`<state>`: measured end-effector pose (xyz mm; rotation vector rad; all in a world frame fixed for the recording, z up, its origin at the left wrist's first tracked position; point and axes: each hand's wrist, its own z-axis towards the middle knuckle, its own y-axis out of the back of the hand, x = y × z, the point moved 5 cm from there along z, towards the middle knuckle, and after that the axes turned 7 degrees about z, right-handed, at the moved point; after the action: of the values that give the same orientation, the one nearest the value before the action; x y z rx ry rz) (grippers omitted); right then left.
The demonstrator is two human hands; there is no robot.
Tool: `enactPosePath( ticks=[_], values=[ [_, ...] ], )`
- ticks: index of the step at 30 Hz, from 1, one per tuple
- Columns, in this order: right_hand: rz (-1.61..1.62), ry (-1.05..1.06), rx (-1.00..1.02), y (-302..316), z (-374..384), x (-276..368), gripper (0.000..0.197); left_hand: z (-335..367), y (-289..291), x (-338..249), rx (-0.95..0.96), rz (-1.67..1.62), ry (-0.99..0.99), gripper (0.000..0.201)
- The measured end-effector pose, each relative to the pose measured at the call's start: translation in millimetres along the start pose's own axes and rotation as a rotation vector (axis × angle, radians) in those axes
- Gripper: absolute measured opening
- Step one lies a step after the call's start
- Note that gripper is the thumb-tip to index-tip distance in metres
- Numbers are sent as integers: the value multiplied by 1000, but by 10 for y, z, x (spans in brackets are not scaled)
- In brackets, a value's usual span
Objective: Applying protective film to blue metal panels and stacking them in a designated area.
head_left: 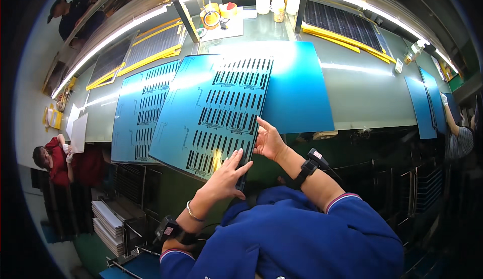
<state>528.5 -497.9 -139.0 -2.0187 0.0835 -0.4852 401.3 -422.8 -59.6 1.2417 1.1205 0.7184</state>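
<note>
A large blue panel [188,108] with rows of dark slots and thin dark lines lies tilted across the bench, its near right corner reaching over the front edge. My left hand [219,178] grips that corner, fingers spread along the top face and thumb low at the edge. Higher up the same right edge, my right hand [271,142] holds the panel between curled fingers and thumb. Partly under it on the left is a similar slotted panel [128,113]. To the right, a plain blue sheet [299,93] lies partly covered by the held panel.
Bright tube lights hang over the grey-green bench [362,103]. Behind are yellow-edged dark screens [344,25], tape rolls [211,15] and white bottles [262,1]. Co-workers sit at far left [58,163] and far right [460,138]. A stack of pale boards [106,223] stands low left.
</note>
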Motion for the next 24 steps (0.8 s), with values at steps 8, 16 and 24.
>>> enactPosePath(
  ticks=[8, 16, 24],
  values=[
    [-32, 35, -35, -59, -54, -32, 61, -437, -256, 120, -10, -245, -5, 53],
    [-3, 19, -18, -4, -23, -113, 60, -329, -338, -225, -23, 246, 124, 45],
    [5, 30, -62, 5, -67, -106, 58, -416, -116, 145, -96, -364, 278, 26]
  ],
)
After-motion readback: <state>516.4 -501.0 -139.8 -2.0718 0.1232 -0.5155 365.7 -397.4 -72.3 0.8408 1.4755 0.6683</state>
